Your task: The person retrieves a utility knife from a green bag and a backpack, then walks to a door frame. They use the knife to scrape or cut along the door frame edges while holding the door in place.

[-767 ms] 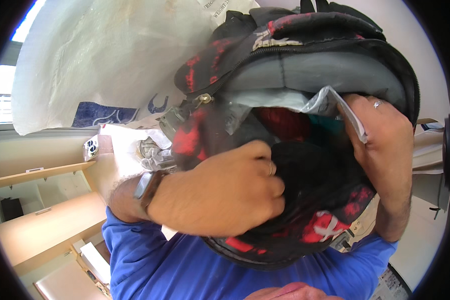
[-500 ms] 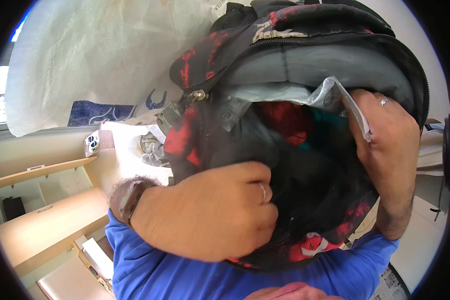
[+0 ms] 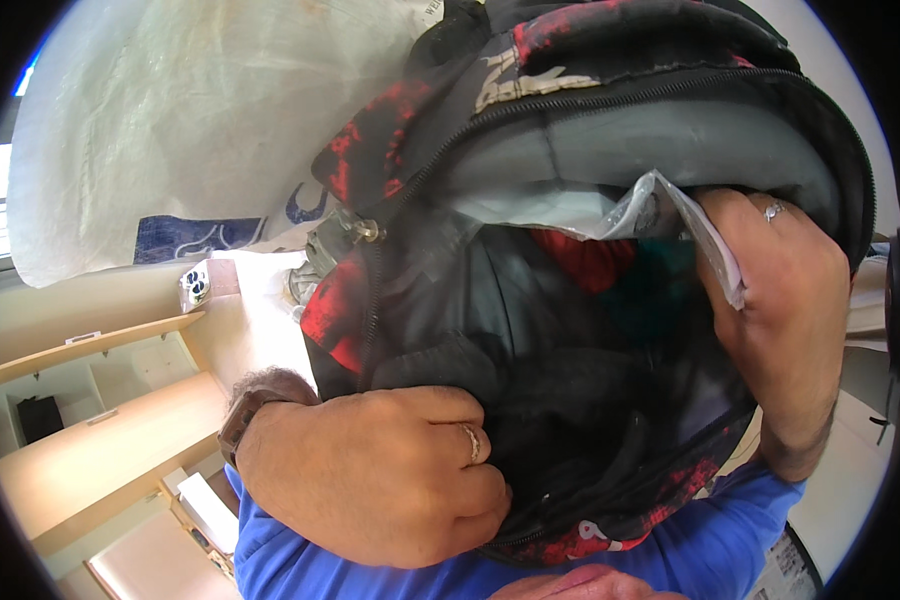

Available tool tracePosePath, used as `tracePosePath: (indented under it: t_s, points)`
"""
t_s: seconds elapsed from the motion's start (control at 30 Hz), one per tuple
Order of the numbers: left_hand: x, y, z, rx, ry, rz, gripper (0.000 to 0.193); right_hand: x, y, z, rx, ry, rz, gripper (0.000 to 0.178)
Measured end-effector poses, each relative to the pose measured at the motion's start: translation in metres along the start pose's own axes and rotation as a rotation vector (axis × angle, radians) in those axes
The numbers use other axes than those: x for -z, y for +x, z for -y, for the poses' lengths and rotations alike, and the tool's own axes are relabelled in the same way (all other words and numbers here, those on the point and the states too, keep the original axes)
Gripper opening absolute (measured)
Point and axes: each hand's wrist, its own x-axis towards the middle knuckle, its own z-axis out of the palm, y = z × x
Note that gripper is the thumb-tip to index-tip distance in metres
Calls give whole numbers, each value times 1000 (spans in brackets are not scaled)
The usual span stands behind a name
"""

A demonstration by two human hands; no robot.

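Note:
A black backpack (image 3: 370,140) with red splotches and a grey lining lies unzipped in front of me, its mouth wide open. My left hand (image 3: 390,480), with a ring and a wristwatch, is closed on the near left edge of the opening. My right hand (image 3: 780,280) reaches into the far right of the mouth, its fingertips hidden inside. A clear plastic bag (image 3: 660,205) is gripped at that hand, its edge against the palm side. Deeper in the backpack shows red fabric (image 3: 580,258) and something dark teal (image 3: 660,290), both partly in shadow.
A large whitish woven sack (image 3: 190,120) with blue print stands at the far left. Behind the backpack's left side lies crumpled grey stuff (image 3: 320,250) near a small white box (image 3: 196,286). An open wooden cabinet (image 3: 100,400) is at the left.
My left hand has moved left and toward me, pulling the backpack's near edge and opening its mouth wider. The right hand and the plastic have shifted slightly toward me.

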Motion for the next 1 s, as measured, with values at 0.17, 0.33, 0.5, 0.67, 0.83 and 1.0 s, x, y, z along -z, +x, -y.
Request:
tracePosePath:
  t_s: [0.17, 0.33, 0.5, 0.67, 0.83, 1.0]
  points:
    - [-1, 2, 2, -2, 12, 27, 26, -3, -2, -2, 7, 7, -6, 17]
    - [-4, 5, 6, 46, -37, -22, 26, 1, -9, 8, 60, 131, 162, 26]
    - [1, 7, 17, 12, -29, -315, 32, -9, -27, 19, 370, 425, 507, 21]
    - [24, 14, 53, -1, 315, -565, 43, -10, -22, 21, 418, 445, 553, 23]
    - [41, 24, 76, 43, 522, -603, 56, -6, -26, 25, 246, 336, 470, 26]
    - [48, 16, 78, 133, 604, -584, 70, -8, -14, 18, -33, 70, -9, 27]
